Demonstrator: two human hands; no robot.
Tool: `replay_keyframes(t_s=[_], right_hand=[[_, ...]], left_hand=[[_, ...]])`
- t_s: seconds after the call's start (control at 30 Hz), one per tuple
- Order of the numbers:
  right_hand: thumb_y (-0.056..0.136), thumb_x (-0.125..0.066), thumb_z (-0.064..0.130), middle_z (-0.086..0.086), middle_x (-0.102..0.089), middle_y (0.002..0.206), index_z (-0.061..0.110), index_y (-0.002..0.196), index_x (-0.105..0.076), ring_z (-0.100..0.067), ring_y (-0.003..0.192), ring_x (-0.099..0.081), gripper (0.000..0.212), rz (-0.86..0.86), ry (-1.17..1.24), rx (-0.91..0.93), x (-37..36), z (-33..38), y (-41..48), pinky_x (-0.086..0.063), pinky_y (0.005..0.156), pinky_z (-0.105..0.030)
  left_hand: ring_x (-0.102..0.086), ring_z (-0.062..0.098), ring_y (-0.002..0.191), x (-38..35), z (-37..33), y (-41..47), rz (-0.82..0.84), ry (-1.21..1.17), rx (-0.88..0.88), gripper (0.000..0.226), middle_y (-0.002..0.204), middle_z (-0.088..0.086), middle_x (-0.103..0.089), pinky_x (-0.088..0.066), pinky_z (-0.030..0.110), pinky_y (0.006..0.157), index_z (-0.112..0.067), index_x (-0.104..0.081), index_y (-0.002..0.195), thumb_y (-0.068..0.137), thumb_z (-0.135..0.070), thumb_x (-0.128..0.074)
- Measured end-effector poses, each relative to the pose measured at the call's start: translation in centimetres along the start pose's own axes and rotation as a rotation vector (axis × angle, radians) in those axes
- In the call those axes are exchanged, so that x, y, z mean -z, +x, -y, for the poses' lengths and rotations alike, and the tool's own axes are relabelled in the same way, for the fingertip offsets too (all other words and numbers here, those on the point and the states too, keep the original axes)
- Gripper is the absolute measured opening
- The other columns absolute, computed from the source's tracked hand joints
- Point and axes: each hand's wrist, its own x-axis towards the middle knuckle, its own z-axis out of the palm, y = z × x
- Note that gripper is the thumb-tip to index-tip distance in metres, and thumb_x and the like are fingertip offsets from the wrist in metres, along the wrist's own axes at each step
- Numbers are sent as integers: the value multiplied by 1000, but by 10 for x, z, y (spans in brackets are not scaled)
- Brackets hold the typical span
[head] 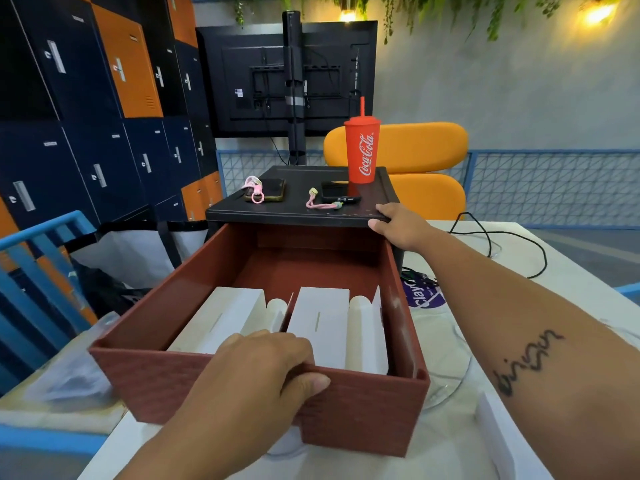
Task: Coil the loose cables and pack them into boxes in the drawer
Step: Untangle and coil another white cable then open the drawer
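A reddish-brown drawer (408,344) is pulled far out of a small black cabinet (298,213) on the table. Inside it lie two white boxes (225,317) (318,323), side by side with their flaps standing up. My left hand (266,372) grips the drawer's front wall, fingers curled over the rim and thumb on the outside. My right hand (398,225) holds the cabinet top's front right corner, thumb under the edge. A loose black cable (512,237) trails across the white table to the right.
On the cabinet top stand a red Coca-Cola cup (362,150) and two phones (270,190) (337,194) with pink straps. A white box part (509,441) lies at the lower right. A purple label (424,294) lies right of the drawer, blue railings (38,237) to the left.
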Motion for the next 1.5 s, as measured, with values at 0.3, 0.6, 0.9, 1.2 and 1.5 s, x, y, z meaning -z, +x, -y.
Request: replay_keyframes(t_s=[0.3, 0.6, 0.9, 1.2, 1.5], right_hand=[[97, -40, 41, 1, -18, 156, 24, 148, -21, -14, 142, -18, 58, 48, 171, 111, 29, -15, -90, -16, 112, -30], [92, -45, 42, 5, -42, 142, 35, 134, -44, -8, 127, -37, 43, -46, 262, -12, 65, -77, -207, -25, 100, -22], [76, -68, 52, 20, -41, 126, 38, 131, -44, 2, 118, -37, 62, 122, 160, -138, 60, -137, -288, -26, 94, -15], [44, -75, 55, 19, -26, 121, 44, 143, -15, 0, 115, -17, 116, 348, -142, -88, 52, -156, -299, -25, 95, -20], [52, -74, 52, 17, -26, 112, 49, 141, -5, -4, 107, -30, 112, 223, -351, 25, 82, -125, -284, -40, 90, -25]], left_hand=[[-36, -11, 107, -11, -33, 7, -149, -180, -100, 20, 99, -35, -45, -32, 7, 82, -50, -44, 95, 77, -57, -48], [-35, -13, 105, -63, -120, 22, -96, -363, -259, 40, 112, -25, -40, -19, -4, 89, -31, -53, 118, 81, -43, -55], [-16, 2, 135, -132, -153, 33, 265, -302, -106, 89, 146, -17, -15, -21, 17, 104, -29, -16, 147, 76, -53, -64], [-30, 12, 127, -159, -144, 41, 483, -216, -47, 111, 129, -11, -22, -34, 29, 104, -33, -14, 144, 56, -51, -80], [-34, 15, 116, -113, -156, 58, 330, -192, -156, 97, 121, -10, -18, -45, 30, 91, -38, -19, 137, 60, -32, -78]])
